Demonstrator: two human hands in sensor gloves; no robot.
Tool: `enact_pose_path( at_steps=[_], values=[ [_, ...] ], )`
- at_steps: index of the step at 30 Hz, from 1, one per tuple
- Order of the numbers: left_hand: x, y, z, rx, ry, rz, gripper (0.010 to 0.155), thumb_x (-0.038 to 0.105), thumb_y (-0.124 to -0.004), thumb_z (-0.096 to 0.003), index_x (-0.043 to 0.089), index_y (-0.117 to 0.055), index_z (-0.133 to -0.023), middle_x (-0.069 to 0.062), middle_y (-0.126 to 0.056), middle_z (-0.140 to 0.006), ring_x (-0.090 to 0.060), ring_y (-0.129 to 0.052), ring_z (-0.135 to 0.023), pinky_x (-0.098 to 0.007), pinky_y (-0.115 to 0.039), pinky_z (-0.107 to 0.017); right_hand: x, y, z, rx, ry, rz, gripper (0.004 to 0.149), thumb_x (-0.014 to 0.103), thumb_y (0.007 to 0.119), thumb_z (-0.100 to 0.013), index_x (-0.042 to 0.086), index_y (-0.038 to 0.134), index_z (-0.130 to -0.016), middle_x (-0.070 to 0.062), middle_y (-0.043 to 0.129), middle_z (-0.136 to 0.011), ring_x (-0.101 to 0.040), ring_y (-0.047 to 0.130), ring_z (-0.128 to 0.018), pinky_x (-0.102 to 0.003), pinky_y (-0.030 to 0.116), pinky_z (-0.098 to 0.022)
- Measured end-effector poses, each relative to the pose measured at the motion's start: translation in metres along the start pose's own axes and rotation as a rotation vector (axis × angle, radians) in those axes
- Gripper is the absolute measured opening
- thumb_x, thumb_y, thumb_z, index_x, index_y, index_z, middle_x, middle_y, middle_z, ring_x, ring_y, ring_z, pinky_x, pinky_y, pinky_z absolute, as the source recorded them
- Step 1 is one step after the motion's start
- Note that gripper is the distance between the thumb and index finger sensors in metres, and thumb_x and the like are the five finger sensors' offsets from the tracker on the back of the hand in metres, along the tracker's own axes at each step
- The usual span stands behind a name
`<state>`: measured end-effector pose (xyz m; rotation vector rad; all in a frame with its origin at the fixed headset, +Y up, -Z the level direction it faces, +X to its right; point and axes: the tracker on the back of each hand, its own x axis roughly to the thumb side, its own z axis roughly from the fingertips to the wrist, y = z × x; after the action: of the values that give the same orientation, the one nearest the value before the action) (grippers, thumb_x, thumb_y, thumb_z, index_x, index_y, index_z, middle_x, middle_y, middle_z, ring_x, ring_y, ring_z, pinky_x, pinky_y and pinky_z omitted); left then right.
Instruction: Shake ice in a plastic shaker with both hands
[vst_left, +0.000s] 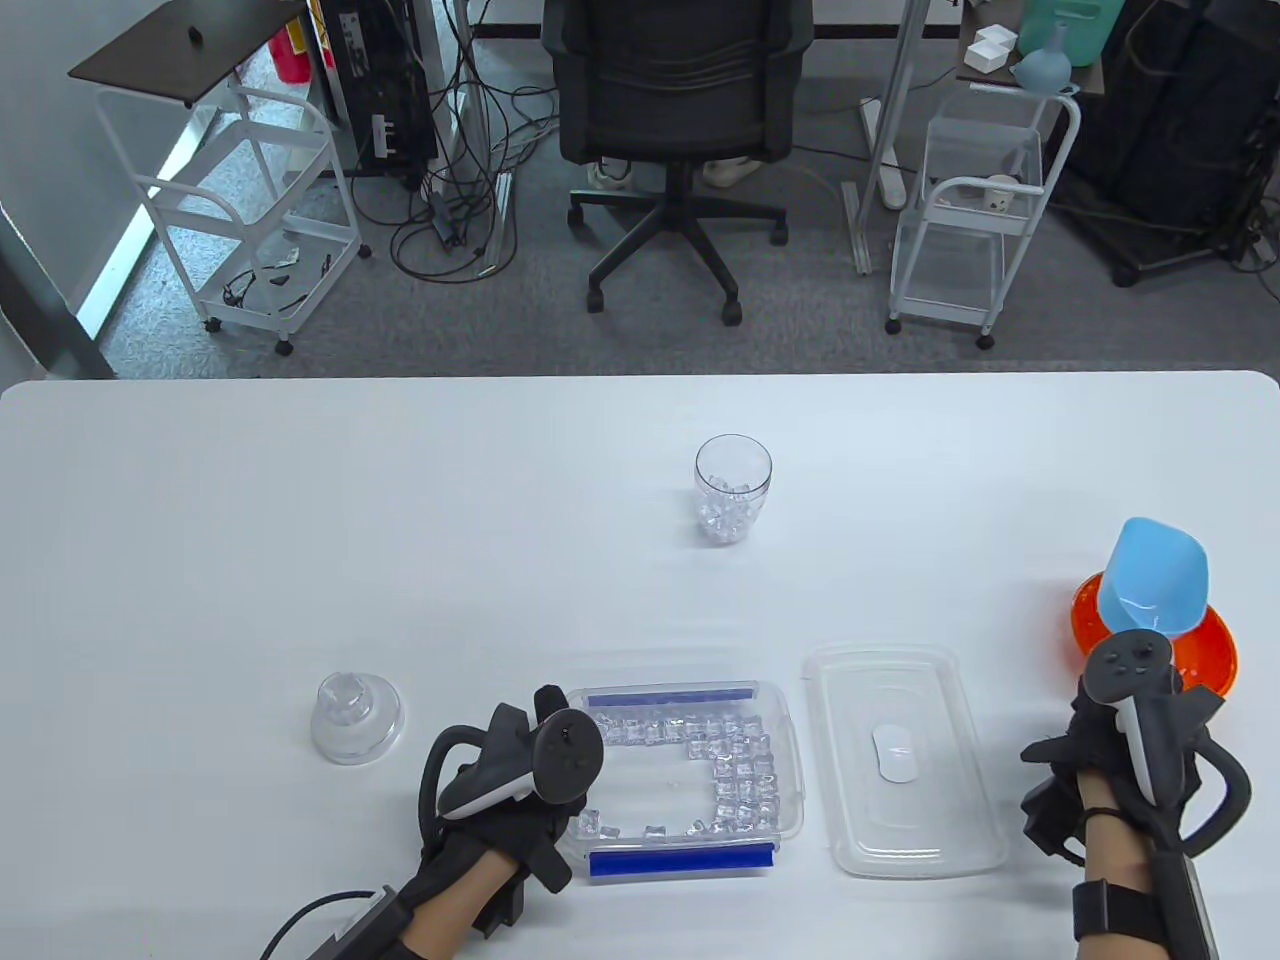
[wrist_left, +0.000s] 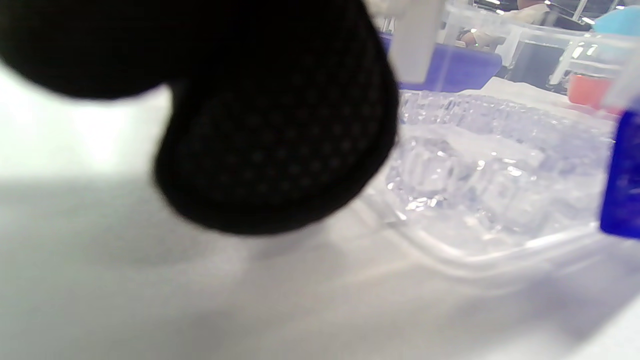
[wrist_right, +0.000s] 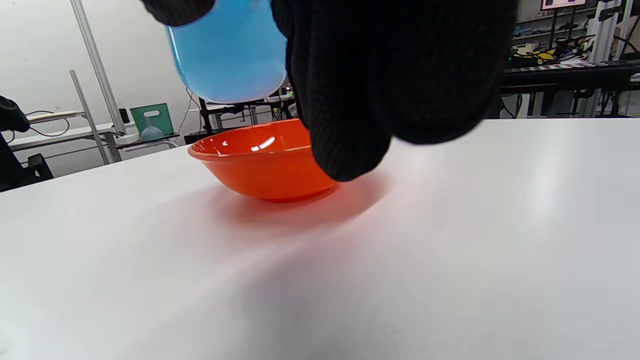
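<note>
Holding a blue scoop (vst_left: 1155, 580) over the orange bowl (vst_left: 1210, 655), right hand (vst_left: 1135, 730) grips it; shaker (vst_left: 733, 488) contains ice.

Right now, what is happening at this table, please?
A person in sensor gloves is preparing ice for shaking. The right hand holds a blue scoop above an orange bowl. The left hand rests at the left edge of an open ice container, whose lid lies beside it. The clear shaker cup stands farther back with some ice inside; its cap sits apart on the left.
</note>
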<state>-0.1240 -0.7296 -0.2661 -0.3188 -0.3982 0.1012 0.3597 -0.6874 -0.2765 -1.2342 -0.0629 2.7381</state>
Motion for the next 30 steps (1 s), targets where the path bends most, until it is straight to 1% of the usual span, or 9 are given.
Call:
enact_pose_path(
  at_steps=[8, 21, 25, 30],
  values=[
    [0.0, 0.0, 0.0, 0.0, -0.001, 0.002, 0.069, 0.028, -0.042, -0.0639, -0.025, -0.017, -0.099, -0.015, -0.101, -0.053, -0.016, -0.107, -0.022, -0.028, -0.089, -0.015, -0.008, 0.02, -0.005, 0.02, 0.057, 0.032, 0.067, 0.042, 0.054, -0.059, -0.011, 0.052, -0.099, -0.017, 0.09, -0.075, -0.025, 0.107, -0.045, -0.035, 0.093, -0.03],
    [0.0, 0.0, 0.0, 0.001, -0.001, 0.005, 0.069, 0.028, -0.042, -0.0639, -0.025, -0.017, -0.099, -0.015, -0.101, -0.053, -0.016, -0.107, -0.021, -0.028, -0.089, -0.015, -0.012, 0.042, -0.008, 0.037, 0.104, 0.088, 0.067, 0.043, 0.053, -0.06, -0.009, 0.051, -0.101, -0.016, 0.09, -0.077, -0.024, 0.106, -0.047, -0.034, 0.093, -0.031],
    [0.0, 0.0, 0.0, 0.001, -0.001, 0.005, 0.069, 0.028, -0.042, -0.0639, -0.025, -0.017, -0.099, -0.015, -0.101, -0.053, -0.016, -0.107, -0.022, -0.028, -0.089, -0.015, -0.013, 0.045, -0.008, 0.066, 0.119, 0.089, 0.068, 0.044, 0.053, -0.06, -0.01, 0.051, -0.101, -0.019, 0.09, -0.078, -0.026, 0.106, -0.047, -0.036, 0.093, -0.031],
    [0.0, 0.0, 0.0, 0.001, -0.001, 0.004, 0.069, 0.028, -0.042, -0.064, -0.025, -0.017, -0.099, -0.015, -0.101, -0.053, -0.016, -0.107, -0.022, -0.028, -0.089, -0.015, -0.014, 0.045, -0.009, 0.059, 0.124, 0.095, 0.075, 0.049, 0.054, -0.058, -0.01, 0.05, -0.103, -0.024, 0.089, -0.08, -0.029, 0.107, -0.047, -0.037, 0.093, -0.03]
  ],
)
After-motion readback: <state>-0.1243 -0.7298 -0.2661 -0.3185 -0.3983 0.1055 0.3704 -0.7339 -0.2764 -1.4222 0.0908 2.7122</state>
